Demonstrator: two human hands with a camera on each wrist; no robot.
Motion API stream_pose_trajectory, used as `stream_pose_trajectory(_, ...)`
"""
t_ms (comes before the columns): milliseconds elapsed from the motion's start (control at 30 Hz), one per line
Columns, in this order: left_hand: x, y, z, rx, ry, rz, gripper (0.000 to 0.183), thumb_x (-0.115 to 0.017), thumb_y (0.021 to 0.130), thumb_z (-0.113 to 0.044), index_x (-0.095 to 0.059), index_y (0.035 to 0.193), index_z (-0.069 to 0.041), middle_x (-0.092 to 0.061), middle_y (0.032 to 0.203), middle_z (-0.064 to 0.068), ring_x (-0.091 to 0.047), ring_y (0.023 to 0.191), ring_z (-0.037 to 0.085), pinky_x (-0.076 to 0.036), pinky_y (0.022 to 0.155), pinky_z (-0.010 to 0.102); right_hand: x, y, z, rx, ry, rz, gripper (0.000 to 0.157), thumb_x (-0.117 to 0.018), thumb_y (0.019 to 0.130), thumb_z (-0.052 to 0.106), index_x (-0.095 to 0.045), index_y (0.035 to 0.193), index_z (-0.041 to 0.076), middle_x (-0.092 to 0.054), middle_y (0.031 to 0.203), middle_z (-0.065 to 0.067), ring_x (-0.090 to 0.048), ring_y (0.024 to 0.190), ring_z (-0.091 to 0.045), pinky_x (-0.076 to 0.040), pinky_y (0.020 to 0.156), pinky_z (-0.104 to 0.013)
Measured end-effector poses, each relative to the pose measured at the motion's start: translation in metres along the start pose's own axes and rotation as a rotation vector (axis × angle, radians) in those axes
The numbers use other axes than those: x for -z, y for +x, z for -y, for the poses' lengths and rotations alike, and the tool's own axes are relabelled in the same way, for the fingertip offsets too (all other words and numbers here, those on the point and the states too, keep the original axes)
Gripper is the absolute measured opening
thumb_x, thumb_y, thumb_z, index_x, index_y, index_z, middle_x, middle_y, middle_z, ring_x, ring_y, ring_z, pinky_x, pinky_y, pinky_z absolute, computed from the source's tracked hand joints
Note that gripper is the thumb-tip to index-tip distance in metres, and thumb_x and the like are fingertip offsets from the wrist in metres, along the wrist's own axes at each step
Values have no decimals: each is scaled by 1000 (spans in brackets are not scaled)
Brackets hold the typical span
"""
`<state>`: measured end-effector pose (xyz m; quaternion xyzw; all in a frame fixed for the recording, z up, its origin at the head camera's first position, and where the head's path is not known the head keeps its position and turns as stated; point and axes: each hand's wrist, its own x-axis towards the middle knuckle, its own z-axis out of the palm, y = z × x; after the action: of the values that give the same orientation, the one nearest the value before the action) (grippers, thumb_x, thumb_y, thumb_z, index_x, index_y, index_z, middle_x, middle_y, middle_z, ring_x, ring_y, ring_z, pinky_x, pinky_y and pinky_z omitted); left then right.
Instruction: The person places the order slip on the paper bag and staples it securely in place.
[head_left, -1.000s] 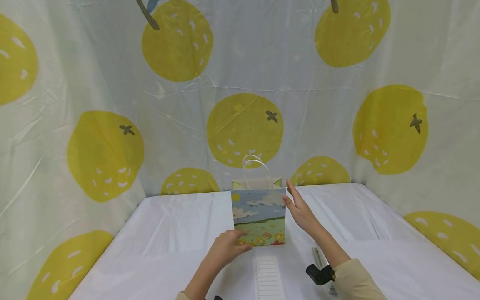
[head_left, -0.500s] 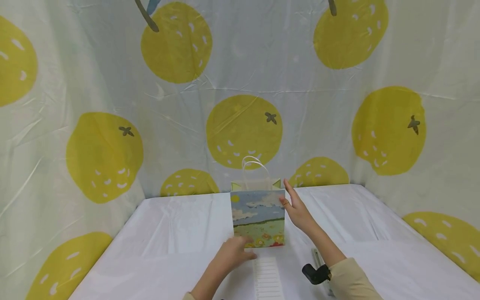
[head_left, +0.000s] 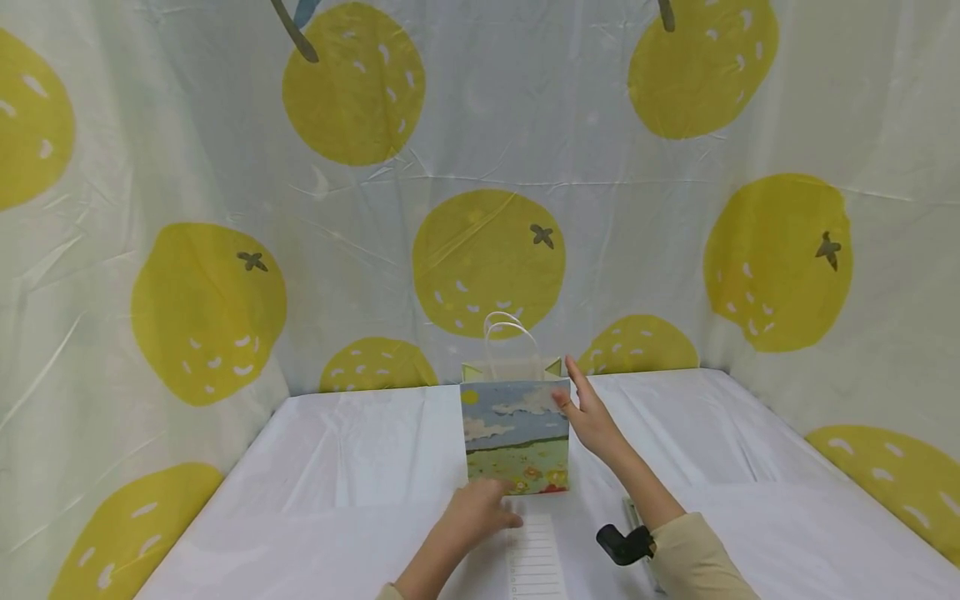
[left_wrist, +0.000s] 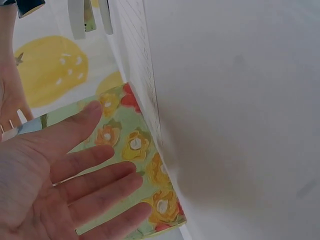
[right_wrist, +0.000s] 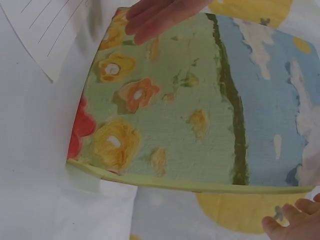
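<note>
A small paper gift bag (head_left: pixel 517 429) stands upright on the table, printed with sky, clouds and a flower meadow, its white handles raised. My right hand (head_left: pixel 595 421) is at the bag's right edge, fingers extended behind it and thumb by the upper front corner. My left hand (head_left: pixel 477 512) hovers low before the bag's bottom front; in the left wrist view its fingers spread loosely over the printed flowers. Whether those fingertips touch the bag is unclear. Below that hand, a lined paper strip (head_left: pixel 536 562) lies flat in front of the bag.
A pale, long object (head_left: pixel 632 510) lies mostly hidden under the right forearm. The black wrist camera (head_left: pixel 625 546) sticks out from the right sleeve. White cloth covers the table (head_left: pixel 360 467), and a curtain (head_left: pixel 622 233) printed with yellow fruit hangs behind and at both sides.
My left hand has slid right and slightly down along the bag's lower front. The right hand has shifted a little left, its thumb now farther over the front. The bag stays put.
</note>
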<state>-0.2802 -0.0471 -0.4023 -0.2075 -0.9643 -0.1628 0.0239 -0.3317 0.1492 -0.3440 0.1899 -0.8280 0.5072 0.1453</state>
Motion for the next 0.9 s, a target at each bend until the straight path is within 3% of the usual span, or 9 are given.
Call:
stream_pose_trajectory(333,-3,3,-4,28,51,90,42,-75,72,-33,-66,108,-14,-68,97,-1,-63,88,19,-49,70,38,-2,3,9,-43,40,33,66,-41,96,20,-2,146,2,-1,151,-24,-2,138,-41,-9,109,-57)
stream_pose_trajectory(467,-7,2,-3,25,65,82,42,-76,70,-32,-66,106,-14,-68,98,-1,-62,90,20,-49,72,41,-3,3,8,-36,48,31,64,-39,97,22,-2,146,2,-2,151,-23,-4,138,-43,-10,108,-59)
stream_pose_trajectory(633,-10,-1,-3,10,125,81,40,-76,69,-34,-67,104,-17,-69,97,-3,-63,87,19,-49,70,41,-4,4,-1,-12,43,10,65,-41,96,27,-5,146,5,-9,150,-23,-9,137,-42,-13,108,-57)
stream_pose_trajectory(900,-14,0,-3,4,136,82,39,-76,68,-34,-68,101,-15,-68,91,-3,-62,83,19,-46,67,40,-6,5,-4,31,39,-32,65,-44,95,25,-9,146,2,-26,138,-25,-21,133,-40,-17,107,-57)
